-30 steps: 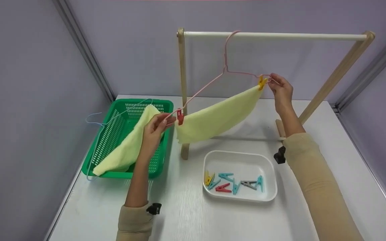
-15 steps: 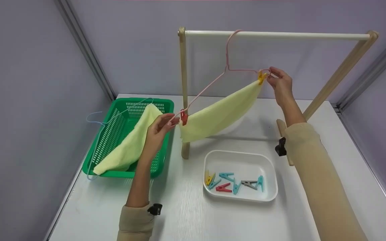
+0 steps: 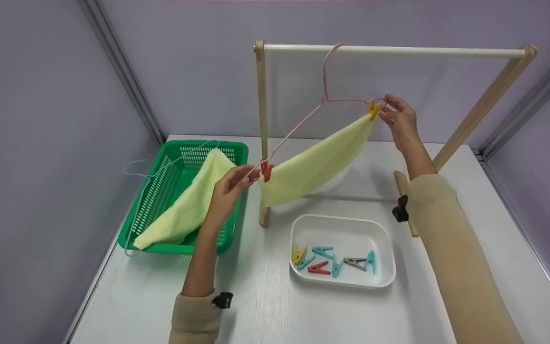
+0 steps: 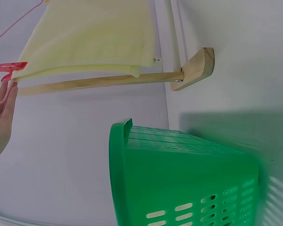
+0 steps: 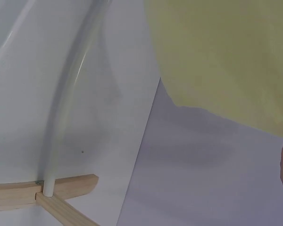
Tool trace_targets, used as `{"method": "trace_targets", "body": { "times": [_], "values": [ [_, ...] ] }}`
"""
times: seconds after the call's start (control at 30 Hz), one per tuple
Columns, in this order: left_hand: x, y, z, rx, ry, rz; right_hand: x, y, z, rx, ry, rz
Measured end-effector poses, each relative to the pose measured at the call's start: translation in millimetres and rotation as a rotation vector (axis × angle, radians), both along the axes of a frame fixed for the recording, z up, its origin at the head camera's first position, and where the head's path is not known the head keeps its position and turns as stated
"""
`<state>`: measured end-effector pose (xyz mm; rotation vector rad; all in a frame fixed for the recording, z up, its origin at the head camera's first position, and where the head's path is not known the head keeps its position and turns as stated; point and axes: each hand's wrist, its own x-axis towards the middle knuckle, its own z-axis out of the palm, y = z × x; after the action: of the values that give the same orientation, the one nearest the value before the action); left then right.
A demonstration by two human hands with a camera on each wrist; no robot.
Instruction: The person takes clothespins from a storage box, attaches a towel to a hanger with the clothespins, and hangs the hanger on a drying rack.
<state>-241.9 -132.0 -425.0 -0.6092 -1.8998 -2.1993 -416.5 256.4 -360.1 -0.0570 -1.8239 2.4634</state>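
A pink hanger (image 3: pixel 299 125) hooks over the white bar of a wooden rack, turned at an angle. A pale yellow cloth (image 3: pixel 315 165) hangs from it, clipped by a red clothespin (image 3: pixel 266 171) at the left and a yellow clothespin (image 3: pixel 374 110) at the right. My left hand (image 3: pixel 227 193) pinches the hanger's left end beside the red clothespin; in the left wrist view its fingers (image 4: pixel 8 101) show at that end. Up at the hanger's right end, my right hand (image 3: pixel 401 122) pinches the wire near the yellow clothespin. Only a bit of that hand shows in the right wrist view.
A green basket (image 3: pixel 127 217) at the left holds another yellow cloth (image 3: pixel 184 210) and a blue hanger (image 3: pixel 142 184). In front of the rack (image 3: pixel 399 50) stands a white tray (image 3: pixel 342 282) with several clothespins. Walls close in the table at the back and sides.
Both hands have shifted slightly with the hanger: its left end has moved a little right, its right end a little up. Both hands keep their hold.
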Motion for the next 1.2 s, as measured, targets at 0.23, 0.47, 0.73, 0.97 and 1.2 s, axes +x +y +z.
{"method": "trace_targets", "body": {
  "times": [0.23, 0.47, 0.73, 0.97, 1.2],
  "values": [
    [-0.4, 0, -0.7, -0.002, -0.016, 0.011, 3.0, 1, -1.6, 0.053, 0.013, -0.022],
    [2.7, 1, 4.7, -0.016, -0.057, 0.049, 4.0, 3, -2.3, 0.119, 0.052, -0.050],
    [18.1, -1, 19.5, -0.130, -0.078, 0.115, 18.4, 4, -5.1, 0.141, 0.113, -0.097],
    [30.4, -14, 19.1, -0.201, -0.082, 0.169, 42.5, 2, -9.6, 0.045, 0.209, -0.076],
    [48.0, -35, 20.9, -0.284, -0.078, 0.288, 75.4, 1, -17.2, 0.099, 0.309, -0.001]
  ]
}}
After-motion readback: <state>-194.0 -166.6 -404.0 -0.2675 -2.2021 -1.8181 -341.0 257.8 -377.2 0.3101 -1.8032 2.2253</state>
